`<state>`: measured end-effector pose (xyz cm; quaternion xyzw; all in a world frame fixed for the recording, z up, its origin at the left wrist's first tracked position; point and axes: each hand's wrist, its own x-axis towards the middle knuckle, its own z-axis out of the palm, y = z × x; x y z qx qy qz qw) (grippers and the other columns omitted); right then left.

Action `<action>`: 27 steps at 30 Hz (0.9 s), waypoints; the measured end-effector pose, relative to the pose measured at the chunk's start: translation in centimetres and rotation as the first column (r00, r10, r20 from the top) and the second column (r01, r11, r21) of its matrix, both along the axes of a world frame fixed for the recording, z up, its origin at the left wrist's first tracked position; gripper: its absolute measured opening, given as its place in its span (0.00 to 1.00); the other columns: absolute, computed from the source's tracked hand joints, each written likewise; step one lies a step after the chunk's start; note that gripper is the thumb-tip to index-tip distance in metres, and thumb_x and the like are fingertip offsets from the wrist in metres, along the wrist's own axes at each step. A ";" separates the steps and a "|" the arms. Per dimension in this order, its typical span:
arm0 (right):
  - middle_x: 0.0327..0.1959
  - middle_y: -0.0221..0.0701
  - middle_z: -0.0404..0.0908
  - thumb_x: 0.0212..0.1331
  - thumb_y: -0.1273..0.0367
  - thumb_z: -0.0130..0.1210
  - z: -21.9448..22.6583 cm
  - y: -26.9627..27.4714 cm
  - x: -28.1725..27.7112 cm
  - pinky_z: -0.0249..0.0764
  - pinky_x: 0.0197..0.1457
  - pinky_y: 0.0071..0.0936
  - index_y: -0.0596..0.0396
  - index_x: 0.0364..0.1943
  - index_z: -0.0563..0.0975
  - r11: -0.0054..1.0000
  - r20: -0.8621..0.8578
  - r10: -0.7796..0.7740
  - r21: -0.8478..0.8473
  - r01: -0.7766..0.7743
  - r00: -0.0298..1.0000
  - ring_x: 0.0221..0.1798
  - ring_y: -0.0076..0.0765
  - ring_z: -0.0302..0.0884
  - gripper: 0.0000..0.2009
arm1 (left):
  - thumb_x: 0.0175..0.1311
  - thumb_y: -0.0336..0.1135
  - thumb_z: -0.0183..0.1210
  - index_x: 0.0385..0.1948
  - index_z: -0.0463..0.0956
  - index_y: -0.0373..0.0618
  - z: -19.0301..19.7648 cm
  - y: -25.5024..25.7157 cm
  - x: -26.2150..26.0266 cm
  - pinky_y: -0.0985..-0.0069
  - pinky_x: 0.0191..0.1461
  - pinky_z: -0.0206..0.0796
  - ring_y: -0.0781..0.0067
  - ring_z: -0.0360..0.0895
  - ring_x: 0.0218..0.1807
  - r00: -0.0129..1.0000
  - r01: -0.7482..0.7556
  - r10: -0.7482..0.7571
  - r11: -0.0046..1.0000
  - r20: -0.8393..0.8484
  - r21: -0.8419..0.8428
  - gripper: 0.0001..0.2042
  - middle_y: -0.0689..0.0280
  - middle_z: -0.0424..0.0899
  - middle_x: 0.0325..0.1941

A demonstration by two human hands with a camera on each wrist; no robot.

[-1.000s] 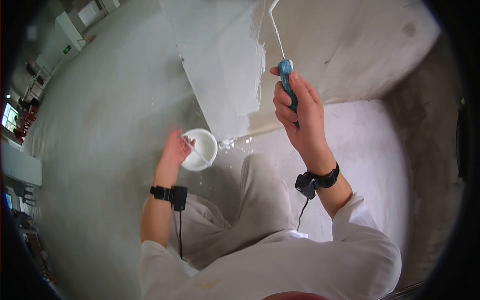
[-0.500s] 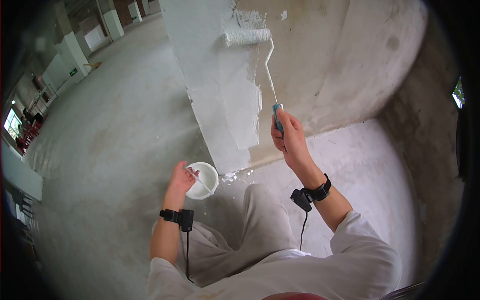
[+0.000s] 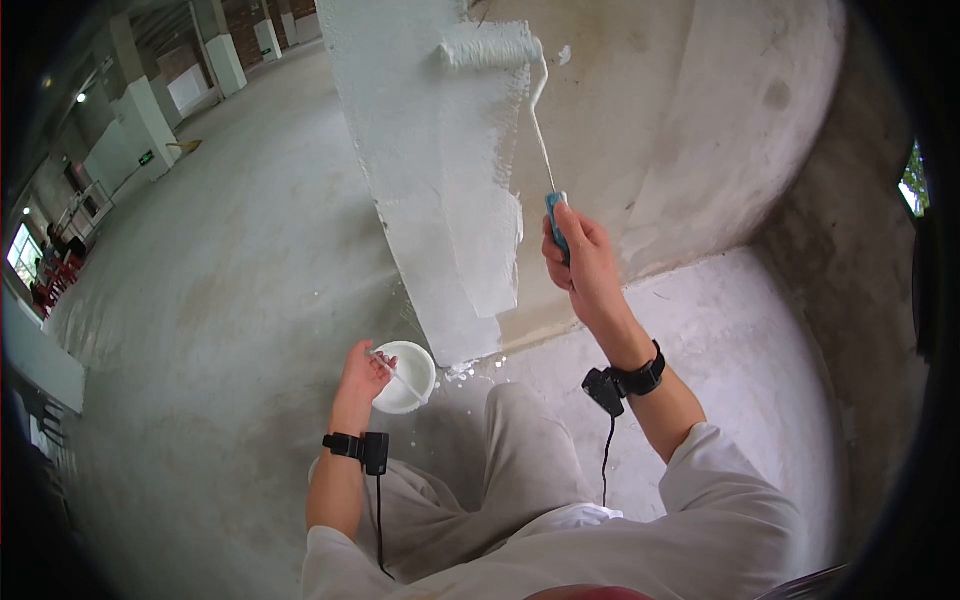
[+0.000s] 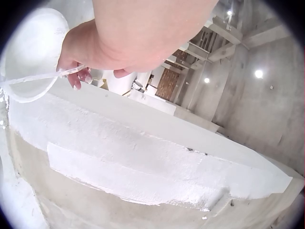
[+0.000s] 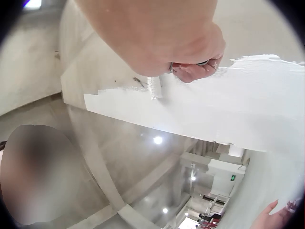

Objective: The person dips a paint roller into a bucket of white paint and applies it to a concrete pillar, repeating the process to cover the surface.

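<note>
My right hand (image 3: 585, 255) grips the blue handle (image 3: 558, 225) of a paint roller, its fingers curled round it. The white, paint-loaded roller sleeve (image 3: 490, 52) lies against the wall at the upper part of the painted strip (image 3: 410, 170). Low on the left, my left hand (image 3: 365, 375) holds the thin pale handle (image 4: 33, 77) of a white bucket (image 3: 428, 365), with fingers hooked round it. White paint shows inside the bucket. The right wrist view catches the sleeve end (image 5: 154, 88) beyond the right fist (image 5: 198, 67).
Bare grey-brown wall (image 3: 650, 130) lies right of the wet paint's ragged edge. White drips (image 3: 460, 372) dot the floor at the wall's foot, close to the bucket. A concrete floor (image 3: 230, 250) stretches left towards pillars (image 3: 150, 120) and red chairs (image 3: 62, 275).
The head view has tilted up, bringing the roller sleeve into sight. Over the last half second the roller has moved up the wall. The left hand still holds the bucket handle.
</note>
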<state>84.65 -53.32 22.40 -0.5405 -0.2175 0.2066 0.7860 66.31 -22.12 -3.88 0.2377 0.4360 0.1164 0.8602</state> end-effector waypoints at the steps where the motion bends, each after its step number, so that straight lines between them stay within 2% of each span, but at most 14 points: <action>1: 0.16 0.17 0.60 0.68 0.54 0.47 -0.8 -0.1 -0.1 0.40 0.15 0.16 0.52 0.29 0.70 1.000 0.002 0.003 0.001 -0.003 1.000 0.14 0.10 0.47 0.18 | 0.59 0.43 0.55 0.30 0.66 0.37 -0.1 0.1 0.0 0.64 0.48 0.73 0.57 0.75 0.38 1.000 -0.003 0.003 1.000 0.002 0.001 0.16 0.58 0.72 0.32; 3: 0.16 0.17 0.60 0.68 0.54 0.47 -1.7 -0.3 -0.4 0.40 0.15 0.16 0.53 0.29 0.70 1.000 -0.055 -0.014 -0.006 0.013 0.998 0.14 0.10 0.47 0.18 | 0.62 0.47 0.51 0.30 0.68 0.37 -0.3 0.1 0.0 0.64 0.49 0.71 0.55 0.76 0.39 1.000 0.023 -0.023 0.999 -0.002 0.024 0.18 0.55 0.75 0.33; 6: 0.16 0.16 0.60 0.68 0.53 0.48 -0.8 0.2 -0.3 0.40 0.15 0.16 0.53 0.29 0.70 0.999 -0.016 -0.027 0.025 0.027 1.000 0.14 0.10 0.47 0.18 | 0.62 0.47 0.52 0.30 0.68 0.37 -0.8 0.3 -0.1 0.64 0.49 0.71 0.56 0.76 0.39 1.000 0.024 -0.024 0.999 0.010 0.029 0.18 0.54 0.76 0.34; 10: 0.16 0.17 0.60 0.68 0.52 0.48 3.7 1.0 1.3 0.40 0.15 0.16 0.52 0.29 0.70 0.998 0.052 -0.052 0.048 0.049 0.997 0.14 0.09 0.47 0.18 | 0.61 0.47 0.52 0.29 0.68 0.37 -0.6 0.3 -0.2 0.64 0.50 0.71 0.56 0.75 0.40 1.000 0.017 -0.018 1.000 0.011 0.016 0.18 0.53 0.76 0.35; 12: 0.17 0.17 0.60 0.67 0.52 0.49 6.1 1.2 2.2 0.41 0.15 0.16 0.52 0.28 0.70 0.995 0.138 -0.033 0.100 0.019 0.990 0.15 0.10 0.48 0.19 | 0.59 0.45 0.56 0.29 0.67 0.39 -0.1 0.2 -0.3 0.66 0.45 0.71 0.55 0.77 0.38 1.000 0.011 -0.011 1.000 0.012 -0.009 0.16 0.59 0.74 0.30; 14: 0.17 0.17 0.60 0.67 0.52 0.49 8.3 0.7 2.6 0.41 0.15 0.16 0.52 0.28 0.70 0.994 0.151 -0.033 0.104 0.018 0.988 0.15 0.10 0.48 0.19 | 0.59 0.45 0.56 0.29 0.67 0.39 -0.3 0.3 -0.3 0.66 0.45 0.71 0.55 0.77 0.38 1.000 0.009 -0.009 1.000 0.010 -0.004 0.16 0.59 0.73 0.30; 16: 0.17 0.18 0.60 0.67 0.52 0.49 9.0 0.4 2.9 0.41 0.15 0.16 0.52 0.28 0.70 0.995 0.168 -0.031 0.103 0.014 0.985 0.15 0.10 0.48 0.19 | 0.59 0.45 0.55 0.28 0.67 0.39 -0.2 0.3 -0.3 0.66 0.45 0.71 0.55 0.77 0.38 1.000 0.004 -0.004 1.000 0.012 -0.003 0.16 0.60 0.73 0.30; 19: 0.17 0.18 0.60 0.67 0.52 0.49 7.7 -0.4 3.2 0.41 0.15 0.16 0.52 0.28 0.70 0.997 0.149 -0.009 0.082 -0.003 0.989 0.15 0.10 0.48 0.18 | 0.59 0.45 0.55 0.28 0.67 0.39 -0.1 0.1 -0.1 0.66 0.45 0.71 0.55 0.77 0.38 1.000 -0.026 0.026 1.000 -0.002 -0.004 0.16 0.60 0.73 0.29; 27: 0.16 0.16 0.60 0.68 0.53 0.48 -1.1 -2.4 1.3 0.38 0.14 0.15 0.51 0.28 0.69 1.000 -0.049 0.000 -0.012 -0.001 0.999 0.13 0.09 0.45 0.18 | 0.60 0.44 0.55 0.29 0.68 0.38 -0.1 -0.1 -0.4 0.66 0.47 0.71 0.55 0.77 0.38 0.999 -0.050 0.050 0.999 0.011 0.011 0.16 0.59 0.75 0.31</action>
